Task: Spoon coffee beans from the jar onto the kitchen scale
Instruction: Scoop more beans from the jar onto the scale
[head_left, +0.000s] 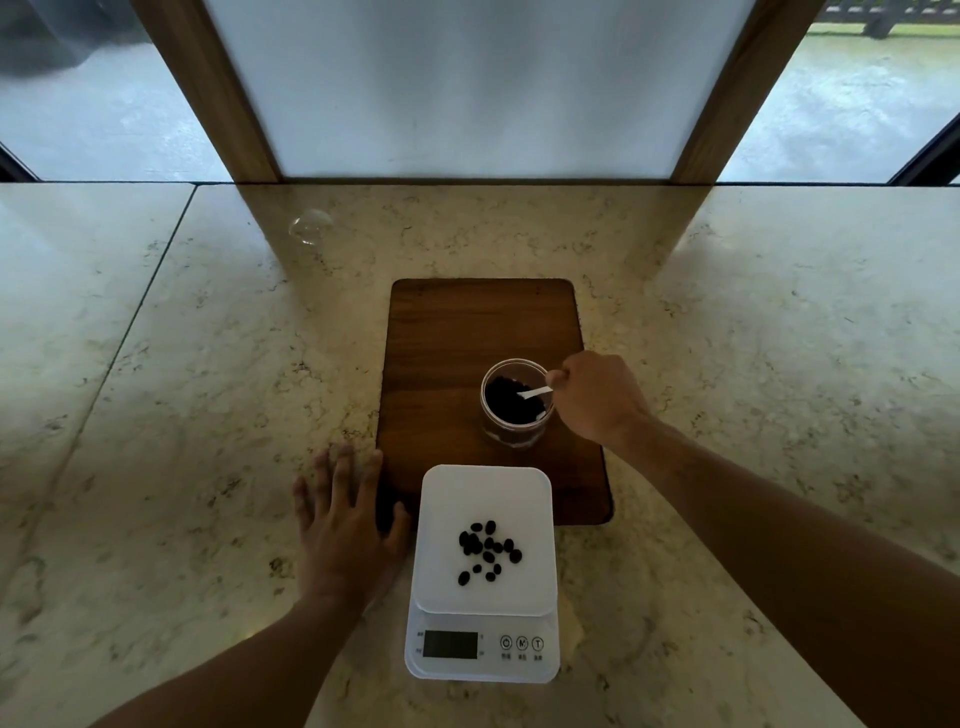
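A: Start at the lower left of the frame; what is the left hand (345, 530) doing?

B: It lies flat on the worktop (156, 415), fingers (332, 467) spread apart and holding nothing, its thumb side just beside the near left corner of the wooden board (447, 338); I would leave it there as a brace, or shift it to steady the jar if the jar starts to slide.

A: And in the lower middle?

B: The kitchen scale (483, 571) sits at the board's near edge, with a small scatter of coffee beans (488, 551) on its white platform; its display looks blank to me, though I cannot read it well enough to be sure.

A: So the step in hand is another scoop?

B: That is my reading; just right of centre the jar (516, 402) stands on the board, open and dark with beans, and the white spoon (535, 393) dips into it; the right hand (597, 395) has its fingers pinched together on the spoon's handle at the jar's right rim.

A: How to do it well?

B: Push the bowl under the beans, then level it before lifting; clear the rim without knocking it; carry low and steady toward the lower middle; tip over the centre of the platform, since beans roll and the platform has no lip that I can see.
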